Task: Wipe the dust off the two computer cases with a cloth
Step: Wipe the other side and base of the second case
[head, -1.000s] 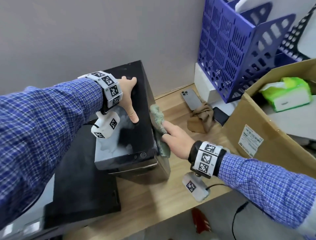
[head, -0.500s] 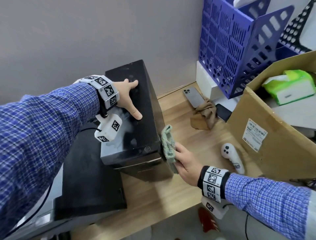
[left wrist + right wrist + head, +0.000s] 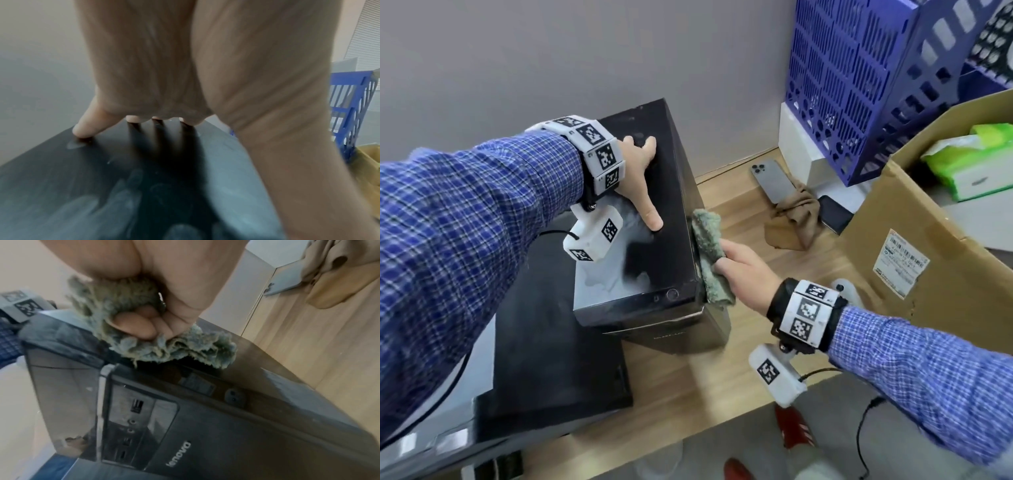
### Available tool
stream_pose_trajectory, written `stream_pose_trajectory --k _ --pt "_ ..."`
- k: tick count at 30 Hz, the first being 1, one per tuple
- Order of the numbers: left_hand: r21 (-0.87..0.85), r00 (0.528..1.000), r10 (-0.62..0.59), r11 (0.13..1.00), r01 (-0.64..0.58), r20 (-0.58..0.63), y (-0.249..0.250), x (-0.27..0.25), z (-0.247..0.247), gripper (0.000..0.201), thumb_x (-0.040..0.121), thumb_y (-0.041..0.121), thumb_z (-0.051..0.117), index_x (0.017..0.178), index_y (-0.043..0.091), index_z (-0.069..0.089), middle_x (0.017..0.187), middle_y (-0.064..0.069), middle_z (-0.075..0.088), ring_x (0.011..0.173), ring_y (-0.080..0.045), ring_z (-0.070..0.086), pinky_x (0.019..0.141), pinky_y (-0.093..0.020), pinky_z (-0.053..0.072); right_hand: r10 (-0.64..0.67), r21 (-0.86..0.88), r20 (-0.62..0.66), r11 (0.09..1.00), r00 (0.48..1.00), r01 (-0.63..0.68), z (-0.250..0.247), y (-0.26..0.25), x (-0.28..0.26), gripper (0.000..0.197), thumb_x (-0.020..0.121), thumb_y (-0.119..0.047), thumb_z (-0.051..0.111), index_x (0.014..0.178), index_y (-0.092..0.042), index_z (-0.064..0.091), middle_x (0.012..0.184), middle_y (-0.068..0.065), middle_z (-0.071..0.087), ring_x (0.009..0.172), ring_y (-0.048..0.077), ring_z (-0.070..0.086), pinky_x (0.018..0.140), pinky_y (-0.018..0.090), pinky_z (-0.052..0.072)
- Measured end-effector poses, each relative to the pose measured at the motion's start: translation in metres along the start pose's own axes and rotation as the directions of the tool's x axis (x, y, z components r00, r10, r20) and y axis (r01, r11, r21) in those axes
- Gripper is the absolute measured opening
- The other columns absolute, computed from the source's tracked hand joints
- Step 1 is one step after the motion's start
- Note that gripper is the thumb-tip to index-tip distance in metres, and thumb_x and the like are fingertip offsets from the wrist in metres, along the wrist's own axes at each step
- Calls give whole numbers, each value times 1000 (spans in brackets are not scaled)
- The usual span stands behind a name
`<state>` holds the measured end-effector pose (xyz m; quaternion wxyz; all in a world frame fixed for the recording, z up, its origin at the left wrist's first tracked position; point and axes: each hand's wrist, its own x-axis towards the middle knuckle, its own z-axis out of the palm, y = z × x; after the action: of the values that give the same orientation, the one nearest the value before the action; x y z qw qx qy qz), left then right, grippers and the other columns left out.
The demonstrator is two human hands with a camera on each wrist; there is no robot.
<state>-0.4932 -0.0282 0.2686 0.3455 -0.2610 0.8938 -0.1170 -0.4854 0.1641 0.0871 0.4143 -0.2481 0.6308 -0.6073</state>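
Right hand (image 3: pixel 743 270) has the cloth (image 3: pixel 709 253) bunched in curled fingers (image 3: pixel 133 326), pressed against the right side wall of the upright case (image 3: pixel 654 212), near its top edge and toward the front corner; cloth lies directly left of the hand, touching the wall, a fold lapping the top edge; right wrist view shows the same grip just above the front panel corner. Case's long axis runs front-to-back, away from the person toward the wall, so the side wall stretches ahead of the hand; judged next stroke is along that axis or down the wall, forearm already lined up roughly parallel to it. Left hand (image 3: pixel 637 178) is flat on the case top, fingers (image 3: pixel 86 128) spread and straight, gripping nothing, just bracing; left wrist view shows fingertips on the dusty top with smear marks in the near part. Top looks part-wiped: grey haze near the front, darker patch mid-way. Second case (image 3: pixel 551 342) lies flat to the left, beside the upright one and nearer the left arm; right hand would have to cross over to reach it. Both sit on the tabletop (image 3: pixel 681 387); step in hand is likely the side wall of the first case.
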Motion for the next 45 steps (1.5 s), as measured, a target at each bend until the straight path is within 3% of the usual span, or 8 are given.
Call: stream_pose_trajectory --k 8,11,17,25,29,34,40,45 --pt "8 999 -1 1000 1 39 2 6 -4 175 24 78 80 152 24 -25 165 -15 1 139 -36 38 106 -52 41 151 -296 -10 944 988 -147 1 55 -4 26 90 2 34 97 -8 56 91 7 60 86 21 57 75 28 43" --pt "28 999 18 999 -18 31 0 11 -4 182 8 84 70 152 24 -23 165 -14 -1 140 -37 38 108 -55 39 324 -332 -24 890 946 -313 1 89 5 30 94 7 30 104 -14 48 81 -11 48 74 0 45 69 15 34" --pt "28 1000 27 999 -27 -4 -2 15 0 177 16 83 74 153 24 -22 165 -14 -1 137 -37 42 108 -54 40 513 -497 -81 723 855 -481 -3 164 34 39 92 2 36 128 -5 52 117 21 59 104 32 57 89 34 44" --pt "-8 1000 2 1000 -2 2 -3 10 0 170 30 74 84 153 26 -23 166 -10 -7 143 -34 35 110 -50 38 438 -448 -96 783 894 -432 -13 103 77 41 95 5 36 132 -5 50 121 18 57 108 32 54 72 18 40" --pt "1 1000 0 1000 0 2 -2 11 -1 169 32 73 84 153 27 -23 166 -10 -8 143 -35 34 110 -51 37 475 -531 -95 719 875 -448 -13 116 53 40 95 5 36 131 -1 50 128 23 56 115 34 53 91 29 40" --pt "5 1000 5 1000 -5 16 -2 10 -2 170 30 76 82 153 28 -25 166 -10 -11 143 -36 35 110 -52 37 550 -539 -36 692 834 -480 -9 133 15 44 95 2 36 136 -9 48 130 16 56 115 30 54 86 24 39" --pt "-27 999 18 999 -18 28 -4 9 -2 174 23 77 80 153 29 -25 166 -9 -12 143 -35 36 109 -53 40 299 -293 -11 911 954 -289 -9 80 35 33 91 1 38 111 -14 59 109 14 64 105 31 60 96 41 48" --pt "-35 999 33 999 -32 43 -5 8 -3 175 21 76 79 152 27 -27 165 -13 -14 144 -35 32 110 -53 38 -288 -247 12 927 958 282 3 -18 2 44 82 7 38 122 0 57 122 15 57 116 18 50 100 14 34"
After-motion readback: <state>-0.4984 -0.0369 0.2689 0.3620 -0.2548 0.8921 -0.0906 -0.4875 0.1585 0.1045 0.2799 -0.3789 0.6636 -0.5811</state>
